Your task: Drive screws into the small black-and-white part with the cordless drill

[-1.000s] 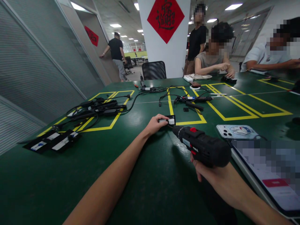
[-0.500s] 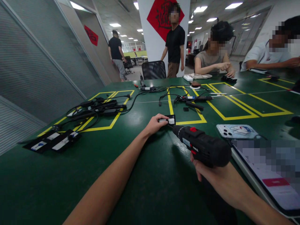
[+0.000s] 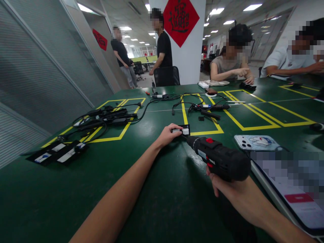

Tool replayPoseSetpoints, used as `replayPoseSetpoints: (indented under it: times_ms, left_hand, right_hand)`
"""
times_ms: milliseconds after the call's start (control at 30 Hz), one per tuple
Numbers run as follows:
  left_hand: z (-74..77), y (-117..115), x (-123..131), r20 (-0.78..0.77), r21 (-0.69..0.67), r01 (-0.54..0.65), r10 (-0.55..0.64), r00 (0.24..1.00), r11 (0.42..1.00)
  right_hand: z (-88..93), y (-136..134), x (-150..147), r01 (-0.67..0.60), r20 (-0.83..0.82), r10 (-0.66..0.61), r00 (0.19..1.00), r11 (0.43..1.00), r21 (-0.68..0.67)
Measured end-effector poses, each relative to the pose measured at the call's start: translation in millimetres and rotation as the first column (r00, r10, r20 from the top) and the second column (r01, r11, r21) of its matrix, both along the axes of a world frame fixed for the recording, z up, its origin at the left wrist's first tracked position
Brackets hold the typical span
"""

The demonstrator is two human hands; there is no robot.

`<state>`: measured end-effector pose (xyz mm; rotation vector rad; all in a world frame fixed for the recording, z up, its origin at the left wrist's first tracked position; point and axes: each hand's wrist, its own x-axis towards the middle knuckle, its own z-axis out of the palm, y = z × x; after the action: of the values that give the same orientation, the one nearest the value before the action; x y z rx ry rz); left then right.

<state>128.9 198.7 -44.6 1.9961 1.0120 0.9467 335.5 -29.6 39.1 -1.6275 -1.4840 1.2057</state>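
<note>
My right hand is wrapped round the grip of a black cordless drill with red parts. Its chuck points forward and left, and a thin bit reaches toward a small black piece with a white block on it. My left hand is closed on that piece's left side, fingers over the top and thumb along the near side. Whether the bit's tip touches the piece is too small to tell.
A phone and a large screen device lie at the right. Tangled black cables and black cards with white labels are at the left. Beyond my hands lies a pen-like tool among cables. Two people sit across the table.
My hands, the drill and the small piece keep nearly the same place. In the background, one standing person has walked left past the pillar, and another has turned round.
</note>
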Motion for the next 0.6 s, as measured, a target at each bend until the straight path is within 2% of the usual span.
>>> replayPoseSetpoints:
  times_ms: [167,300,600]
  left_hand:
    - [-0.1,0.2,-0.1,0.005,0.000,0.000,0.000,1.000,1.000]
    - [0.4,0.1,-0.1,0.004,0.001,-0.001,0.001,1.000,1.000]
    - [-2.5,1.9,-0.4,-0.004,0.000,-0.005,0.005,1.000,1.000]
  right_hand:
    - [2.2,-1.6,-4.0,0.046,0.000,-0.046,0.999,0.999,-0.030]
    - [0.5,-2.4,-4.4,0.073,-0.002,-0.073,0.997,0.997,0.004]
    - [-2.3,0.6,1.3,-0.017,0.035,0.015,0.999,0.998,0.057]
